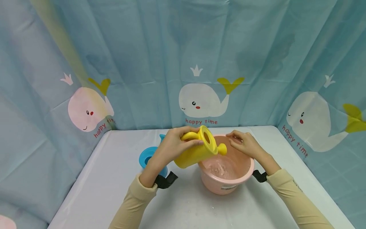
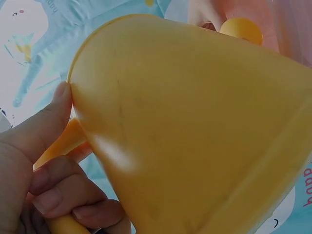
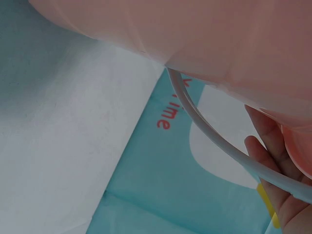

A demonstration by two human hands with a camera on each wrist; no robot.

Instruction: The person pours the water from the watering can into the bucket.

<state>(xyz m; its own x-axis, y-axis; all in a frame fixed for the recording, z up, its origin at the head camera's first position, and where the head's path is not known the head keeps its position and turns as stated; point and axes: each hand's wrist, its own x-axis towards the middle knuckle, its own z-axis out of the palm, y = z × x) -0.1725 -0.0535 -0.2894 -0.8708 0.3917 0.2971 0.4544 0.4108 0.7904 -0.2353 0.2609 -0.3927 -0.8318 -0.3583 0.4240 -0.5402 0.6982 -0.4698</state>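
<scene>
My left hand (image 1: 175, 143) grips the handle of a yellow watering can (image 1: 194, 154), with the thumb pressed near its top rim. The can is tilted over the left side of a pink bucket (image 1: 217, 184), its round spout head (image 1: 222, 149) pointing into the bucket. Rippled clear water (image 1: 218, 168) shows inside the bucket. My right hand (image 1: 246, 144) holds the bucket's far right rim, thumb on the inner side. In the right wrist view, fingers (image 3: 273, 151) lie against the bucket's outside by its pale curved carrying handle (image 3: 219, 139).
Blue plastic pieces, one with a round flared rim (image 1: 143, 156), stand partly hidden behind my left forearm. The white tabletop (image 1: 100, 178) has small drops near the front. A blue whale-print curtain (image 1: 148, 79) surrounds the back and sides.
</scene>
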